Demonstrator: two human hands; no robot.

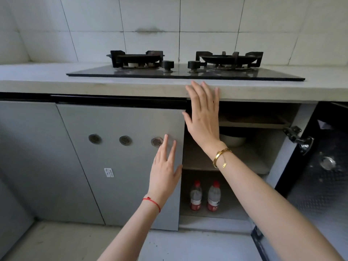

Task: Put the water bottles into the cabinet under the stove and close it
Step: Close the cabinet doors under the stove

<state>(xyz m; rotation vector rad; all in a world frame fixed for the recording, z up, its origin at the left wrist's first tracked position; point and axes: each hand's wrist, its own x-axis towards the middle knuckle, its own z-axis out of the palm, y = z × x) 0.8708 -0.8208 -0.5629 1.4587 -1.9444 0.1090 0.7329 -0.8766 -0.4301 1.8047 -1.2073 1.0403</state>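
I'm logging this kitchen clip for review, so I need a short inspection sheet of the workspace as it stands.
Surface: grey countertop carries a two-burner gas stove; the floor below looks bare.
Job's things: two water bottles with red caps stand upright side by side on the cabinet's bottom shelf; the right door is swung open, the left door looks almost shut.
Clutter: a pale bowl sits on the middle shelf.
Grippers: left hand is open, flat by the left door's edge; right hand is open, raised before the counter edge.
Cables: nothing seen.
Surroundings: white tiled wall behind the stove.
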